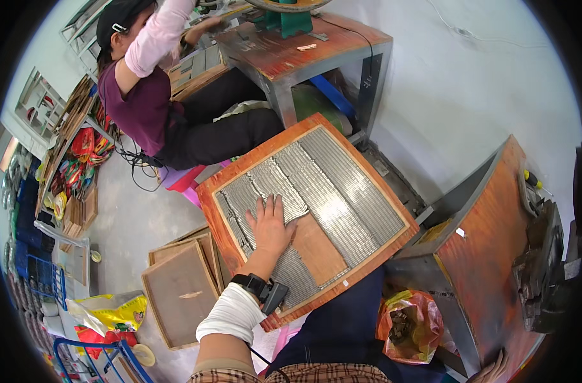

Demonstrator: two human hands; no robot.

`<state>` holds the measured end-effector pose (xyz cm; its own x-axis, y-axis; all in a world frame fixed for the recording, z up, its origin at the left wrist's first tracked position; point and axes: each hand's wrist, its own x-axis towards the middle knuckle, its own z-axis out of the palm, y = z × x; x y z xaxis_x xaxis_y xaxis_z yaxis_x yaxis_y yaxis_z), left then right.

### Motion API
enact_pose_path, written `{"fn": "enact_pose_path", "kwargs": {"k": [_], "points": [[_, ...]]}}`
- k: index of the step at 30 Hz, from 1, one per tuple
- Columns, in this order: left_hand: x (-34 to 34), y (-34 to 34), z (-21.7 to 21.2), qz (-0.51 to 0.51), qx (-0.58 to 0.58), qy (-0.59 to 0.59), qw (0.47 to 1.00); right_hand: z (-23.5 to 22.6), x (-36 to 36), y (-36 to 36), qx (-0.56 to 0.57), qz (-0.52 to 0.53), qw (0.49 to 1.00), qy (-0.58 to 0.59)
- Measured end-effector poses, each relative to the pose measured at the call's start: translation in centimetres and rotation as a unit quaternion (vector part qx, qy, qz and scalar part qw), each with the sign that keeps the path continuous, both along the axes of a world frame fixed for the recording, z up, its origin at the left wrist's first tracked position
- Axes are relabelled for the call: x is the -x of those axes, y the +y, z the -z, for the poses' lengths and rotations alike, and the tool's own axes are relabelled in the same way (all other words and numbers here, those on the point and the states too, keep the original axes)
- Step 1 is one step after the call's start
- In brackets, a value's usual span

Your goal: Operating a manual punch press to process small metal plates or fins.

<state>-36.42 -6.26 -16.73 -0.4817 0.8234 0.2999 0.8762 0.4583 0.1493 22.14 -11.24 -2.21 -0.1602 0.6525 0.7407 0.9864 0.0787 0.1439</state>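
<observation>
A square wooden tray (221,220) rests on my lap, tilted, with rows of small shiny metal pieces (342,185) packed in it and a bare wooden patch (316,246) near the front. My left hand (268,223) lies flat, fingers spread, on the metal pieces at the tray's left side. A black wrist device and a white sleeve are on that forearm. My right hand is not in view.
A person in a purple top and pink sleeves (147,96) works at a metal table with a green machine (284,22) behind the tray. A rusty metal table (489,236) stands at right. Stacked wooden trays (182,293) lie on the floor at left; an orange bag (409,325) sits beside my knee.
</observation>
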Motion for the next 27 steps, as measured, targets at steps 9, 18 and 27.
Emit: {"fn": "enact_pose_path", "kwargs": {"k": [9, 18, 27], "points": [[0.0, 1.0, 0.7, -0.054, 0.085, 0.017, 0.995, 0.0, 0.3, 0.3, -0.001, 0.006, 1.0, 0.01], [-0.7, 1.2, 2.2, 0.015, 0.041, 0.123, 0.991, -2.4, 2.0, 0.6, -0.005, 0.014, 1.0, -0.002], [-0.4, 0.2, 3.9, 0.054, -0.022, 0.053, 0.997, -0.6, 0.4, 0.3, 0.002, 0.014, 1.0, 0.011]]}}
